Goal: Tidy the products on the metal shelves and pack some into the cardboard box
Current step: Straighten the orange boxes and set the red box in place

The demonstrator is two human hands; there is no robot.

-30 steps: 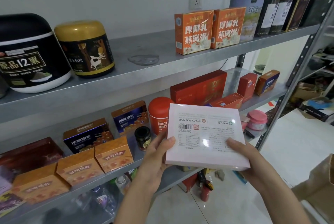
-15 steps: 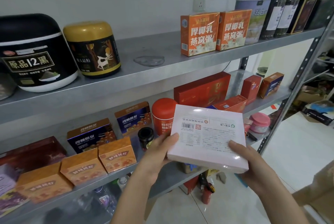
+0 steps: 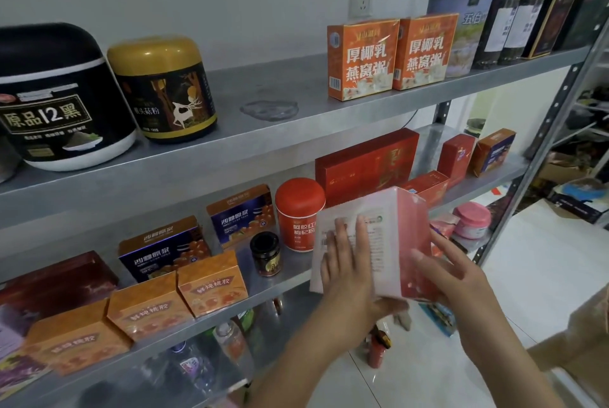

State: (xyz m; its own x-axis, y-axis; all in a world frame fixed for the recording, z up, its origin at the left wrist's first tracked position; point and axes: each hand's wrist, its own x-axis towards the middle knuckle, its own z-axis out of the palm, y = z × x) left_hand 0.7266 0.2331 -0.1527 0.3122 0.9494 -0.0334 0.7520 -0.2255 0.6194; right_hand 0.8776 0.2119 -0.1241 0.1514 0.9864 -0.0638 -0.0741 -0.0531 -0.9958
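Note:
I hold a flat box upright in front of the middle metal shelf, with its white printed back and red-pink face both showing. My left hand grips its lower left part, fingers laid over the printed back. My right hand holds the red-pink face and right edge. Behind the box stand a red canister and a long red carton. The blurred tan corner of the cardboard box shows at the lower right.
The top shelf holds a black tub, a gold-lidded jar, two orange cartons and dark jars. Orange and blue boxes and a small dark jar fill the middle shelf's left. Bottles lie below. White floor at right.
The flat box has been turned from lying face-up to standing on edge and lifted toward the shelf. My left hand's fingers now cover its printed back; my right hand moved onto its red face.

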